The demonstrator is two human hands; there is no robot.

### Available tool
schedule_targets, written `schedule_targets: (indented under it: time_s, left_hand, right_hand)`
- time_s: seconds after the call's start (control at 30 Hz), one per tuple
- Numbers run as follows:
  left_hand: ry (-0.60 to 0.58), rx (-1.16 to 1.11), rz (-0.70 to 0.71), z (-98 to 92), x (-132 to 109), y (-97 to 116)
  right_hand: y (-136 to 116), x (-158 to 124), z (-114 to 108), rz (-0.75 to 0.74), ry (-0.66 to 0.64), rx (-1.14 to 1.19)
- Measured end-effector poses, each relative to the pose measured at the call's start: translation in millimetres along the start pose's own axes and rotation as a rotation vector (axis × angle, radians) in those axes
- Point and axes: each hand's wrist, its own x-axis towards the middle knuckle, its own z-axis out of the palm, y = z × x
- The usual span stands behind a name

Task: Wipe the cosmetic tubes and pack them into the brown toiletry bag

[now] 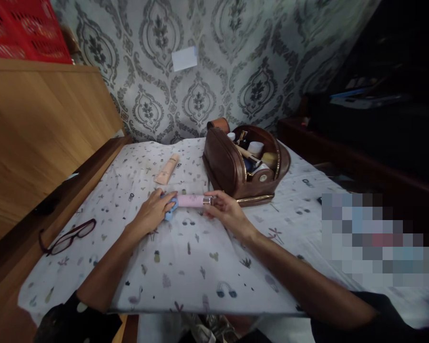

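On the printed tablecloth (186, 267), an unzipped brown cosmetic bag (222, 157) holds jars (256, 148). Near it, the left hand (153, 211) and right hand (229, 210) grip a pink tube's (190, 200) opposite ends; a peach tube (168, 170) lies untouched. Blue cloth (168, 216), apparently, fills the left grasp; the silver cap (207, 200) looks on.

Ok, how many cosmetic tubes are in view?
2: a peach squeeze tube lying on the printed cloth, and a pink tube with a silver end, between the left hand and the right hand. More may be hidden inside the brown toiletry bag.
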Motion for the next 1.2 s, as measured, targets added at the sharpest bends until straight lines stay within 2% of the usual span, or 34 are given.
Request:
schedule_targets:
  time_s: [0.07,0.2,0.3,0.4,0.5,0.57,0.67,0.77,1.0,1.1,1.2]
  left_hand:
    - [0.061,-0.045,0.023,0.8,0.3,-4.4]
    - [0.268,-0.093,0.075,2.7,-0.6,-3.7]
    - [0.437,-0.136,0.204,2.8,-4.5,13.9]
    - [0.531,-0.145,0.435,4.5,-8.4,39.5]
    - [0.497,-0.093,0.612,8.6,-8.5,56.7]
    - [0.497,-0.047,0.648,10.8,-6.7,58.4]
    - [0.527,0.035,0.645,10.9,-4.5,49.4]
    - [0.494,0.111,0.598,6.9,-4.2,36.4]
    - [0.269,0.163,0.342,-6.6,-0.9,13.0]
    - [0.246,0.132,0.263,-6.3,1.2,2.3]
    - [0.232,0.061,0.243,-1.3,2.7,-6.6]
  right_hand:
    - [2.2,0.0,-1.0,-0.048,-0.025,-0.094]
    - [6.2,-0.7,-2.9,-0.174,-0.015,-0.316]
    - [4.7,-2.8,-2.1,-0.297,0.037,-0.465]
    - [1.9,-5.3,0.4,-0.339,0.035,-0.494]
    - [1.8,-6.5,2.3,-0.336,0.048,-0.438]
    - [2.4,-6.3,2.6,-0.321,0.059,-0.370]
    - [1.0,-5.5,2.3,-0.272,0.050,-0.251]
    - [-2.1,-4.7,1.8,-0.210,0.061,-0.184]
    - [0.6,-1.6,0.8,-0.165,0.095,-0.171]
    - [1.2,-0.9,0.4,-0.159,0.079,-0.177]
    - [1.3,-0.7,0.0,-0.156,0.036,-0.168]
